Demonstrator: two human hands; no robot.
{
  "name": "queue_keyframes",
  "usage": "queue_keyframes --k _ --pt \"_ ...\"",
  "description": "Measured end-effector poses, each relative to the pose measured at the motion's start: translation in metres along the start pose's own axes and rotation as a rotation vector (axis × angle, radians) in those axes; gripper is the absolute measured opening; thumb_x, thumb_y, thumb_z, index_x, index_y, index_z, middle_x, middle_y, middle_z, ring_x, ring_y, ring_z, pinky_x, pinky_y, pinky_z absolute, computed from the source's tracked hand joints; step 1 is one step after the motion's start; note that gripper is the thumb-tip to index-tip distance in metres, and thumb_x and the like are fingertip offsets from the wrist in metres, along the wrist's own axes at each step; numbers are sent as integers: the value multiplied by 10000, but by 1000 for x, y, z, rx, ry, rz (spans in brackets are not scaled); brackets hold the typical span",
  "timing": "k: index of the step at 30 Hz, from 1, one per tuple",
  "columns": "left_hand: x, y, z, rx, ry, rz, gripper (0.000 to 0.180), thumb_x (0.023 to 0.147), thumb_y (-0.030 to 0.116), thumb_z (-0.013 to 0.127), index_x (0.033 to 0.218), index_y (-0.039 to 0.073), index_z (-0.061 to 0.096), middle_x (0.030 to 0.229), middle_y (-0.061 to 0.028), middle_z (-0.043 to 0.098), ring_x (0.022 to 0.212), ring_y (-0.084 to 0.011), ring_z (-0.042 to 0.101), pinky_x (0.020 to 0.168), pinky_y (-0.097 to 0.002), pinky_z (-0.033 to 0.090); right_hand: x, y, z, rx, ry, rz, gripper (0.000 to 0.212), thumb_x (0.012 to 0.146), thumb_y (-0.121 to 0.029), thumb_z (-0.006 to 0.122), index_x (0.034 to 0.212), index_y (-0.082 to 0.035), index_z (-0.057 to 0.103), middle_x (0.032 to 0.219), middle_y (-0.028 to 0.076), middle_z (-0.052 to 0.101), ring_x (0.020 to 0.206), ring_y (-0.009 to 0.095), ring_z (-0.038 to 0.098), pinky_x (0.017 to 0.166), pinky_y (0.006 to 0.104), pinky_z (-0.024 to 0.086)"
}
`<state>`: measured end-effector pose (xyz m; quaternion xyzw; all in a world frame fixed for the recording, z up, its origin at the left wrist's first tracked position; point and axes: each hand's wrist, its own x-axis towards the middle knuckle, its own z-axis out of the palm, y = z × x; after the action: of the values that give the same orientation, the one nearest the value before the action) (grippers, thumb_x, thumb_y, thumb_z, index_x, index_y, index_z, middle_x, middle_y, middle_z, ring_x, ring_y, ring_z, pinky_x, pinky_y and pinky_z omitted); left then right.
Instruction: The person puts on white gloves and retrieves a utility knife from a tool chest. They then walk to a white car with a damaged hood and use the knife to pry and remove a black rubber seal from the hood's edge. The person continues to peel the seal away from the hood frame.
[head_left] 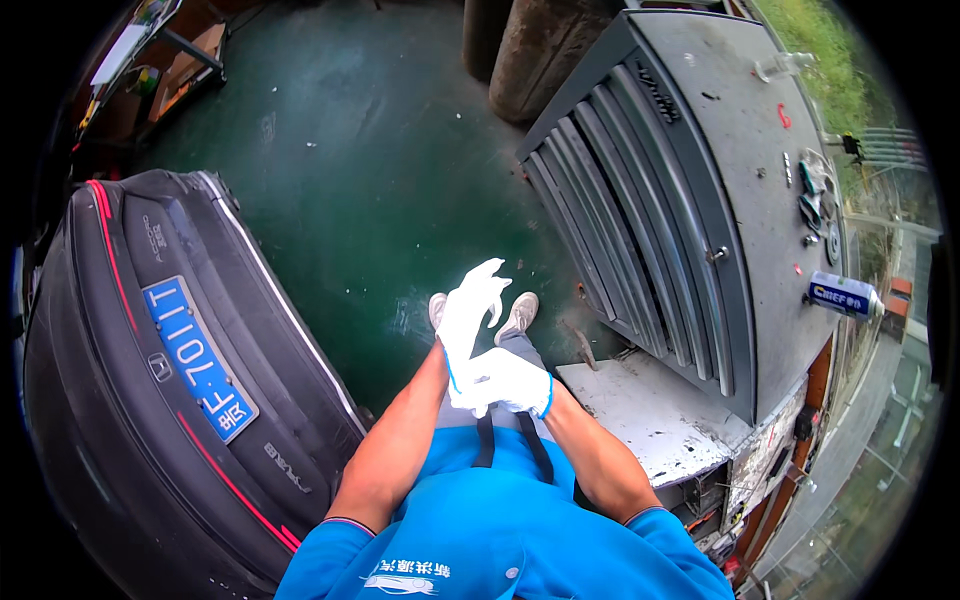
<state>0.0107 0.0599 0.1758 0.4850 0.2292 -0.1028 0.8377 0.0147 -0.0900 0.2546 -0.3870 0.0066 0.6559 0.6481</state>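
White knit gloves with blue-trimmed cuffs cover both of my hands, which are in front of my waist. My left hand [472,305] points away from me, its fingers stretched out and the thumb apart, with nothing in it. Just below it, my right hand [512,382] is closed at the left wrist. Its fingers pinch the cuff of the left glove [453,372], and part of that cuff is hidden behind them.
To my left stands the rear of a dark car [270,345]. A grey tool cabinet [700,190] with several drawers is at the right, bearing a spray can [845,295], a clear bottle [783,67] and small tools. A white-topped bench [650,420] adjoins it. Brown cylinders [545,60] stand farther off.
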Motion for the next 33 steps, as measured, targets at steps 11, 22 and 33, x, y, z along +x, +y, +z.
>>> queue_keyframes --k 11,22,33 --pt "31 -33 -20 1573 83 -66 807 858 401 733 1551 165 393 1613 -210 311 1479 -433 308 1168 -617 278 44 36 -78 -652 38 -82 217 956 -180 715 1112 -32 752 989 110 759 894 225 720 803 335 574" --pt "43 -140 -32 1880 -67 -232 693 1010 420 444 1618 111 321 1702 -176 245 1563 -402 198 1208 -650 155 123 12 -158 -1008 328 256 751 1000 -579 525 1607 -166 366 1482 213 563 1312 411 580 1101 432 447" --pt "28 -218 -56 1701 -526 -633 507 977 383 546 1443 182 555 1666 -146 304 1527 -440 265 1142 -696 317 103 96 -152 -937 232 232 721 1013 -473 553 1596 -101 348 1268 311 635 1040 463 679 902 528 538"
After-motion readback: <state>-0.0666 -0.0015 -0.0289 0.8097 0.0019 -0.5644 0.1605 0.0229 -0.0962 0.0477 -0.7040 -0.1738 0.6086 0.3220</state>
